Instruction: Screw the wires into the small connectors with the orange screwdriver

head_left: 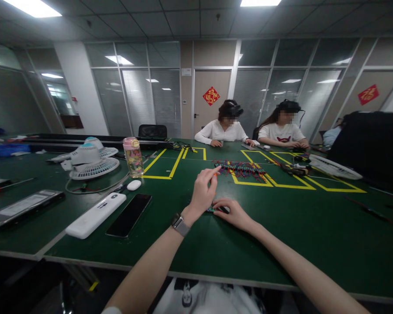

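Observation:
My left hand, with a watch on its wrist, is closed in a pinch above the table. Its fingers hold an upright orange-handled tool; only a bit of orange shows and the lower end is hidden. Just below it, my right hand lies low with bent fingers, gripping a small circuit board at the table surface. Most of the board is covered by both hands. Beyond them lies a row of small boards with red and blue wires.
On the left are a black phone, a white power bank, a white earbud case, a bottle, white fans and a hard drive. Yellow tape marks the green table. Across it, two people sit wearing headsets.

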The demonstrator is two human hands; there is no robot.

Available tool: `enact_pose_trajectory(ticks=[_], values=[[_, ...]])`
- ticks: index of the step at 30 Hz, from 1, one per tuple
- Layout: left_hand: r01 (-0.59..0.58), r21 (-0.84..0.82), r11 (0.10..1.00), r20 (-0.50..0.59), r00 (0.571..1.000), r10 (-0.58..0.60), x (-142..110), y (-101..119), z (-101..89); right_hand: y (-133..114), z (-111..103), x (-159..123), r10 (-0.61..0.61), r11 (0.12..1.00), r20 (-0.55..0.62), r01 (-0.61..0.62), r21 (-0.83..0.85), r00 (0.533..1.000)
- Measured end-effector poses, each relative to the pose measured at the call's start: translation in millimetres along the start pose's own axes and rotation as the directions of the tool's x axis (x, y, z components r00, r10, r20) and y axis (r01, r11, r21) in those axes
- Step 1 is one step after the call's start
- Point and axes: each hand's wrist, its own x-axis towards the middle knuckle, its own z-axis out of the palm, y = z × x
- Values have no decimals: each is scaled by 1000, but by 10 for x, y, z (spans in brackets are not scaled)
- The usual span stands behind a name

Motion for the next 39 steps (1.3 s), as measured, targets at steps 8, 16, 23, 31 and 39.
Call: enact_pose_trajectory(ticks=[8, 16, 23, 31, 39], values=[[18, 49, 999, -23, 1000, -17, -2, -4, 3, 20, 10, -1, -20, 1000, -10, 20, -3, 1000], [19, 48, 999, -35, 999, -17, -10, -20, 21, -7, 3, 3, -10, 1000, -12, 10, -9, 1000], [14, -27, 1000, -21, 1000, -14, 8, 4, 10, -14, -4, 3, 1, 1000, -4, -1, -14, 1000], [47, 51, 998, -63, 997, -44, 8, -10, 7, -10, -10, -2, -4, 1000, 6, 4, -11, 1000], [64, 18, 998, -71, 996, -62, 7, -36, 25, 32, 10, -6, -12, 1000, -6, 12, -10, 1000]])
